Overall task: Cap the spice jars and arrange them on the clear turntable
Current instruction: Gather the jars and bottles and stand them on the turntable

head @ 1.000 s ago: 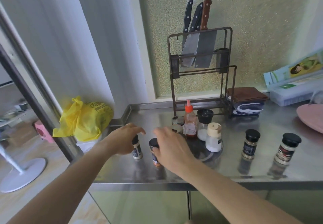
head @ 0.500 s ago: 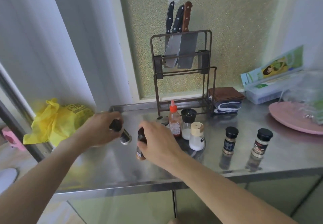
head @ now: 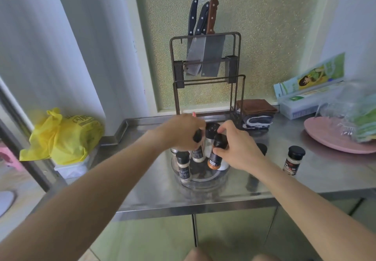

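Note:
The clear turntable [head: 201, 182] sits at the middle of the steel counter [head: 154, 189]. My left hand [head: 181, 132] grips a black-capped jar [head: 198, 154] with pale contents, held over the turntable's back part. Just right of it, my right hand [head: 239, 151] grips a black-capped jar with orange contents [head: 215, 158] at the turntable. Another capped jar [head: 184, 166] stands on the turntable's left side, and a black-lidded shaker [head: 212, 129] stands behind my hands. One capped jar [head: 294, 160] stands on the counter to the right. A second one [head: 262, 148] is mostly hidden behind my right hand.
A knife rack [head: 205, 61] with three knives stands at the back wall. Folded cloths [head: 256, 112] lie to its right, then a wrap box [head: 305, 96] and a pink plate [head: 333, 140] with a plastic bag. A yellow bag [head: 63, 134] sits off the counter's left end.
Both hands lifted their jars from the counter's left part and carried them right to the turntable. The camera moved closer and turned right.

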Action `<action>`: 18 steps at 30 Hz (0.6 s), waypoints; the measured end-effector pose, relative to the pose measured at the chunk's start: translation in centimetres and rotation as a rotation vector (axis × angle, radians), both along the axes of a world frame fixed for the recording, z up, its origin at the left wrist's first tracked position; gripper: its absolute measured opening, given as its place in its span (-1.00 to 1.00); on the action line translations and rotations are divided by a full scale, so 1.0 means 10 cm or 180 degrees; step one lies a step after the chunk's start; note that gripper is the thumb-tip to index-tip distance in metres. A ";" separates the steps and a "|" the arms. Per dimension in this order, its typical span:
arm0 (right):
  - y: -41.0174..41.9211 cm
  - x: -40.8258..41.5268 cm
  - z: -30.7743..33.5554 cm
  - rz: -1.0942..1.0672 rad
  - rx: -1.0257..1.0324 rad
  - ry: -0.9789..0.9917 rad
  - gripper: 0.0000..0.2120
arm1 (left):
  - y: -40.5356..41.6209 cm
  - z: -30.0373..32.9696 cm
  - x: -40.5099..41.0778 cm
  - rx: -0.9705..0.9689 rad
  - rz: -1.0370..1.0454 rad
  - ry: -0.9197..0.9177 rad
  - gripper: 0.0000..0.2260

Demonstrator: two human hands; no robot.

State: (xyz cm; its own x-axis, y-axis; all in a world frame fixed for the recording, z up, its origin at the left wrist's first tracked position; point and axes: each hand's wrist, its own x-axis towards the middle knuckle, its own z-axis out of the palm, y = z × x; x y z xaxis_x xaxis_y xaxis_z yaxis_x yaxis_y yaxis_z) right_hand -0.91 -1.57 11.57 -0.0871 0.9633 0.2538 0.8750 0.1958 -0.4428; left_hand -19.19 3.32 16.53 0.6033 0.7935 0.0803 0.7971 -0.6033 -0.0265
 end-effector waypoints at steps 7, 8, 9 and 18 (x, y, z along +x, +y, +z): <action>0.04 0.01 -0.26 -0.0004 -0.0014 -0.0126 -0.58 | -0.03 -0.34 0.15 -0.0132 -0.0014 0.0557 -0.75; 0.05 0.00 -0.28 -0.0005 -0.0010 -0.0158 -0.58 | -0.03 -0.36 0.14 -0.0129 -0.0012 0.0600 -0.75; 0.05 0.00 -0.29 0.0000 0.0001 -0.0189 -0.58 | -0.02 -0.37 0.14 -0.0147 -0.0008 0.0610 -0.74; 0.10 -0.06 -0.43 0.0141 0.0070 -0.0355 -0.57 | -0.03 -0.51 0.15 -0.0256 -0.0073 0.0565 -0.70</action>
